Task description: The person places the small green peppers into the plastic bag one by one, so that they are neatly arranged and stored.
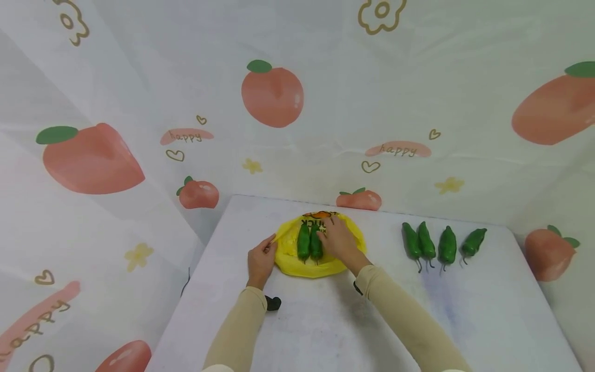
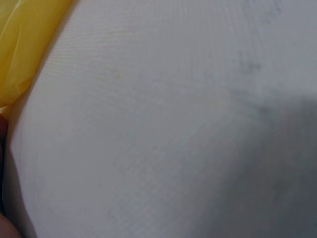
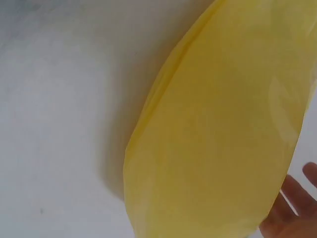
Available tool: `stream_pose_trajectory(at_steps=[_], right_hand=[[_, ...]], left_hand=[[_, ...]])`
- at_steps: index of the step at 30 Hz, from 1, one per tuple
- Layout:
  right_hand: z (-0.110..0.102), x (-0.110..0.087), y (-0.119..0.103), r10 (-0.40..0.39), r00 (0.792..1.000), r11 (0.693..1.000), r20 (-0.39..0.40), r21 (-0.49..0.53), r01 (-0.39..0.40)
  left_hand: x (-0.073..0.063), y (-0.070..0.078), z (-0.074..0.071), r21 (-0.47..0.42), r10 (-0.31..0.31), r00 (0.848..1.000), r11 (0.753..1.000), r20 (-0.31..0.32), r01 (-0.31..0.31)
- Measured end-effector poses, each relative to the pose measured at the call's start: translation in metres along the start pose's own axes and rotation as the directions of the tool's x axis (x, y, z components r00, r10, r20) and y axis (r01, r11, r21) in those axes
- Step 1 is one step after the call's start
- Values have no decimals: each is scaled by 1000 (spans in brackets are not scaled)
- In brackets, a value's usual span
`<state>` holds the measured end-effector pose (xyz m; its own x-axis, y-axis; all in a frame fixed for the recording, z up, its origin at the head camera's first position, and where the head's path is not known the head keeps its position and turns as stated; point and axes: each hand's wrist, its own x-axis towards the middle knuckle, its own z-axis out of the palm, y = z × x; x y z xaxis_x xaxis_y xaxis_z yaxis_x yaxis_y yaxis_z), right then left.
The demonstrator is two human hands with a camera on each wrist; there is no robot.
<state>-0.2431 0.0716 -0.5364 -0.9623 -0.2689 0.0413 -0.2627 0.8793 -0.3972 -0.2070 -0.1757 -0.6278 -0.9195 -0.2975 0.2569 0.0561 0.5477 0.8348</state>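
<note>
A yellow plastic bag [image 1: 307, 268] with dark print lies spread wide on the table, its rim rolled into a round shape. Two green peppers [image 1: 303, 243] lie side by side inside it, stems toward the near rim. At the bag's left edge my left hand [image 1: 261, 262] pinches the rim between thumb and fingers; only slivers of those fingers show in the left wrist view. My right hand [image 1: 341, 238] reaches over the bag's right side, fingertips close beside the right-hand pepper. Loosely spread fingers [image 3: 297, 196] of this hand appear past the yellow plastic [image 3: 213, 134] in the right wrist view.
Several green peppers [image 1: 448, 245] lie in a row on the white table [image 1: 321, 330], to the right of the bag. A small black object [image 1: 273, 303] shows beside the left sleeve. Fruit-printed white sheeting [image 1: 316, 155] surrounds the table's back and sides.
</note>
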Motion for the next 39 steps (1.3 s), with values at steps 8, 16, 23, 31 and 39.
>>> stream_pose_trajectory(at_steps=[8, 16, 23, 31, 39], right_hand=[[-6, -5, 2, -119, 990, 965, -73, -243, 99], [-12, -9, 13, -115, 991, 961, -73, -260, 93], [-16, -11, 26, -66, 996, 970, -51, -238, 52], [-16, -16, 42, -48, 998, 968, -52, -248, 33], [-17, -23, 48, -24, 998, 969, -63, -247, 8]], left_hand=[[0, -1, -3, 14, -15, 1000, 1000, 20, 15], [3, 0, -3, 51, -55, 996, 997, 72, 52], [5, 0, -3, 47, -82, 993, 996, 80, 78], [3, 3, -1, 48, -120, 989, 992, 82, 117], [4, 3, -2, 44, -98, 992, 994, 78, 95]])
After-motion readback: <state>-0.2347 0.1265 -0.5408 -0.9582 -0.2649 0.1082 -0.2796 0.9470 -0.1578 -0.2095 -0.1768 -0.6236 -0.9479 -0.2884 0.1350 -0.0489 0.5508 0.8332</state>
